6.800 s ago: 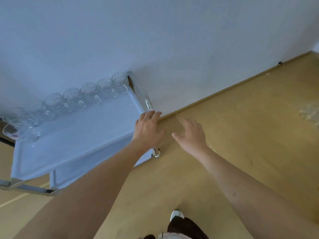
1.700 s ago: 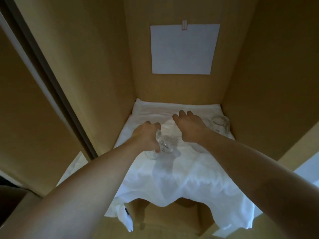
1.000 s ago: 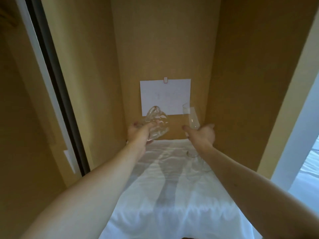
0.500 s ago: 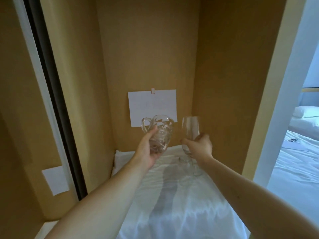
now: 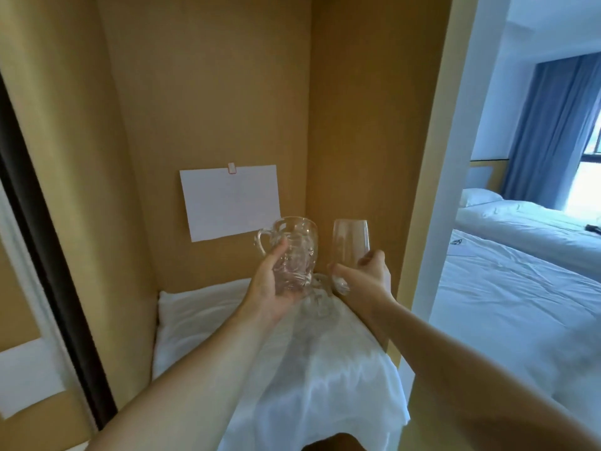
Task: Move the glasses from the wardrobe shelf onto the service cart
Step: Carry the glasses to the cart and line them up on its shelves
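A tan wooden wardrobe recess (image 5: 208, 92), its shelf draped in a crumpled white cloth (image 5: 325, 369), with a clipped sheet of white paper (image 5: 231, 201) on the back panel; to the right, past the wardrobe's pale edge post (image 5: 435, 190), a bedroom with white-covered beds (image 5: 520, 288) and blue curtains (image 5: 559, 131). We see two of the task's glasses lifted clear above the cloth: a clear patterned glass mug with a side handle (image 5: 294, 252) in the left hand (image 5: 270, 288), whose palm cups the base while the thumb curls against the wall; and a tall plain clear stemmed glass (image 5: 350, 245) in the right hand (image 5: 370, 275), whose thumb and fingers pinch the lower bowl. Both stand roughly upright and just beside each other, apart by a narrow gap. A further piece of clear glassware (image 5: 320, 294) appears to rest on the cloth below them, its shape too blurred to tell. The service cart is not in view.

Risks, as we judge them: the two held glasses may knock together while they ride so close, chipping a rim; the mug, carried by its body and not its handle, may slip from the palm if tilted; the tall glass, pinched low, may swing and strike the edge post as the arms draw out of the recess; a sleeve-level brush or a tug on the loose cloth could topple the glassware left on the shelf; turning to a cart we cannot see invites a blind, hard set-down.
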Demonstrator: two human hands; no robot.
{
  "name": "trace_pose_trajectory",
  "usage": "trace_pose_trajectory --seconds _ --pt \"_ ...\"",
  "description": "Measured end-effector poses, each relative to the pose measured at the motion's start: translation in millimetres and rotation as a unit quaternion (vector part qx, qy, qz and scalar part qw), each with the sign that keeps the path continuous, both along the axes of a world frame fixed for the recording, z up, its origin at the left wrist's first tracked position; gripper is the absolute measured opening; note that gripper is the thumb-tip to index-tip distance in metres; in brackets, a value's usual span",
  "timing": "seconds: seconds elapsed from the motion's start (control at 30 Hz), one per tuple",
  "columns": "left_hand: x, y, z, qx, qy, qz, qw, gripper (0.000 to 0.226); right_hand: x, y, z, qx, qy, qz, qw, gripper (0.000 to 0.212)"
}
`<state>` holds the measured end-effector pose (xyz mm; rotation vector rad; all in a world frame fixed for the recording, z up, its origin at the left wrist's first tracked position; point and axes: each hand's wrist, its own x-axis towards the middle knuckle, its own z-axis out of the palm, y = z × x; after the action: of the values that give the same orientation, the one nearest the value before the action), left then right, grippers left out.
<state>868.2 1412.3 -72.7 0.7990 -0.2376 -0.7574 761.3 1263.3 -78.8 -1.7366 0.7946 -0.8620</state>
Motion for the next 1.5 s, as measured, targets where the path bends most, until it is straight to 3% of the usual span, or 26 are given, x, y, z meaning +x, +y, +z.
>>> trace_pose_trajectory --seconds 0.13,0.4,0.73,0.87,1.0,1.33,1.5 --pt "-16.1 -11.4 2.4 0.046 -0.015 -0.016 0.999 0.061 -19.1 -5.3 -1.6 -0.014 -0.020 -0.019 1.000 0.068" --pt "-53.9 -59.8 13.2 0.032 -0.067 -0.103 0.992 0.043 -58.5 -44.9 -2.1 -0.046 -0.095 -0.089 0.990 0.076" --pt "-139.1 -158.1 19.8 -0.009 -0.043 -0.202 0.978 0.068 -157.6 -138.7 -5.0 -0.045 -0.095 -0.144 0.984 0.086" --pt "-179.6 -205.9 16.1 -0.004 -0.039 -0.231 0.972 0.061 -205.9 -180.6 -11.8 -0.041 -0.087 -0.166 0.981 0.085" --pt "-218.3 -256.4 7.7 0.010 -0.043 -0.231 0.972 0.073 -258.2 -219.5 -17.6 -0.034 -0.083 -0.195 0.977 0.083" --pt "-327.0 -376.7 -15.9 0.034 -0.067 -0.335 0.939 0.069 -396.4 -304.7 -41.6 -0.034 -0.051 -0.290 0.955 0.084" --pt "-369.9 -425.5 -25.0 0.033 -0.086 -0.419 0.903 0.041 -446.9 -336.0 -50.1 -0.022 -0.045 -0.334 0.941 0.086"
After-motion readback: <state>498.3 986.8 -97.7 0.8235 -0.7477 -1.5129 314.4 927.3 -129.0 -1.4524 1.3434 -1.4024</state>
